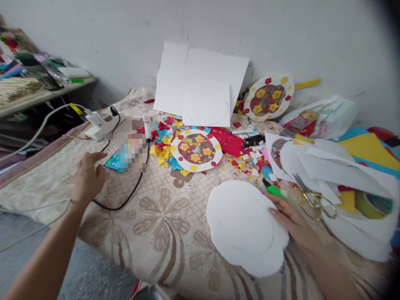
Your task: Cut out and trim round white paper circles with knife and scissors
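Observation:
My left hand (90,177) is just left of a smartphone (116,160) with a lit screen, partly blurred out. Its index finger reaches toward the phone's edge, the thumb is apart, and it holds nothing. My right hand (286,216) grips the right edge of a white paper cut-out (245,229) with a wavy outline and faint pencil lines. By its fingertips lies a green and black pen-like tool (275,191). Gold-handled scissors (315,202) rest to the right. Beyond the cut-out sits a round white disc (196,166) decorated with red and yellow flowers.
A power strip (103,125) and black cable (137,183) lie at the left. Foam flowers (162,152) and scraps cover the middle. White sheets (203,83) lean on the wall beside a decorated fan (268,114). Paper offcuts (343,166) and a plastic bag (334,114) crowd the right.

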Action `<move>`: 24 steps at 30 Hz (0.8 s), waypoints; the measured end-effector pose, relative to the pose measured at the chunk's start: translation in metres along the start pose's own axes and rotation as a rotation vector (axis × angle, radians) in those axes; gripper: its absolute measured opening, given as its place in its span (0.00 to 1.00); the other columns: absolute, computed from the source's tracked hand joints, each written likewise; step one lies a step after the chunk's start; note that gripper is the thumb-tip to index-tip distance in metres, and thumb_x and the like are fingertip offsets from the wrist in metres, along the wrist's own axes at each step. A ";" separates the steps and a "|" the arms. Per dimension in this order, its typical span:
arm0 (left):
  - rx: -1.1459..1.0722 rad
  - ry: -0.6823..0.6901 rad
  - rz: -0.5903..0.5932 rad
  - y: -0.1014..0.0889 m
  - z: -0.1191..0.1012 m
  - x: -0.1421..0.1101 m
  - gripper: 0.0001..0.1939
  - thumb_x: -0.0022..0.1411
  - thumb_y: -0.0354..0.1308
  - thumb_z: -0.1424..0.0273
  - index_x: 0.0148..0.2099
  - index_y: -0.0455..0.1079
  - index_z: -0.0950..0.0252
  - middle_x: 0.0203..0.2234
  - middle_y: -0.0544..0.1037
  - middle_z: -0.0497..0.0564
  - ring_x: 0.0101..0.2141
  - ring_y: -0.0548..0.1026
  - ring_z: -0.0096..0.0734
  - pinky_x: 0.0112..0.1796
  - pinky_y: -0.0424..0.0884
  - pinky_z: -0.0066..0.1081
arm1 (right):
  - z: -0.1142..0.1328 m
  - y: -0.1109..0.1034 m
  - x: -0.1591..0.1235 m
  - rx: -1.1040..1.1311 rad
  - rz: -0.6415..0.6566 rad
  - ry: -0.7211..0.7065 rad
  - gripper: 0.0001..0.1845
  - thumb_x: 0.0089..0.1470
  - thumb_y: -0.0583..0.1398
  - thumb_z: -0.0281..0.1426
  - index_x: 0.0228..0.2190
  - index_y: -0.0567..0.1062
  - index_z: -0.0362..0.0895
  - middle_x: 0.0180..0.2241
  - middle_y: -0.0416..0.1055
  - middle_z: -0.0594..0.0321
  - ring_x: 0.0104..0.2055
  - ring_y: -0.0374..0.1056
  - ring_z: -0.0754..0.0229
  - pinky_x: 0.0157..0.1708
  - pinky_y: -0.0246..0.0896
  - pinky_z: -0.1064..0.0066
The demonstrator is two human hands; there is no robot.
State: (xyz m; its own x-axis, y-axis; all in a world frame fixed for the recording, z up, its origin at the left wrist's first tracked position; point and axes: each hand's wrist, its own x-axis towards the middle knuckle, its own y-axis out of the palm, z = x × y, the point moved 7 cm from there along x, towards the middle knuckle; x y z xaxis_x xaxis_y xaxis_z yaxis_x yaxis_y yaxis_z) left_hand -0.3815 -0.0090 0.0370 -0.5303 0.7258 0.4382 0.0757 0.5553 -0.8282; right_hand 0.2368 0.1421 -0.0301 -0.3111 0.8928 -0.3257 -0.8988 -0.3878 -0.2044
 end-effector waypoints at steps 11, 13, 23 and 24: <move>0.041 -0.026 0.041 0.002 -0.013 -0.025 0.24 0.64 0.43 0.71 0.59 0.66 0.69 0.55 0.74 0.64 0.69 0.53 0.53 0.65 0.44 0.63 | 0.001 0.000 0.000 -0.007 -0.006 0.005 0.29 0.55 0.65 0.45 0.56 0.70 0.52 0.60 0.71 0.56 0.53 0.74 0.46 0.45 0.73 0.61; 0.039 -0.028 0.042 0.002 -0.014 -0.026 0.24 0.64 0.43 0.71 0.59 0.66 0.69 0.55 0.75 0.63 0.69 0.54 0.54 0.65 0.43 0.65 | 0.001 -0.001 0.000 0.003 -0.010 0.007 0.30 0.55 0.65 0.45 0.57 0.70 0.52 0.59 0.73 0.56 0.53 0.74 0.46 0.44 0.73 0.61; 0.028 0.003 -0.025 -0.009 -0.014 -0.015 0.29 0.60 0.45 0.70 0.61 0.63 0.77 0.57 0.72 0.69 0.67 0.58 0.54 0.64 0.54 0.54 | 0.003 0.001 -0.001 -0.009 -0.008 0.004 0.29 0.55 0.65 0.46 0.56 0.70 0.52 0.58 0.73 0.56 0.50 0.76 0.47 0.41 0.74 0.64; 0.027 0.006 -0.028 -0.009 -0.014 -0.015 0.29 0.60 0.45 0.70 0.61 0.63 0.77 0.57 0.72 0.69 0.67 0.58 0.55 0.65 0.54 0.54 | 0.004 0.001 -0.002 -0.014 -0.010 0.004 0.29 0.55 0.64 0.47 0.56 0.70 0.52 0.59 0.73 0.56 0.50 0.76 0.47 0.41 0.74 0.63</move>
State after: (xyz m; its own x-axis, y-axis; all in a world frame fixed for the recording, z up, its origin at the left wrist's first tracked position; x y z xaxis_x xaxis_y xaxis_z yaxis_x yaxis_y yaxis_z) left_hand -0.3626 -0.0192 0.0427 -0.5266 0.7124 0.4637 0.0374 0.5644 -0.8246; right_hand 0.2347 0.1411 -0.0262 -0.3010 0.8957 -0.3273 -0.8974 -0.3821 -0.2205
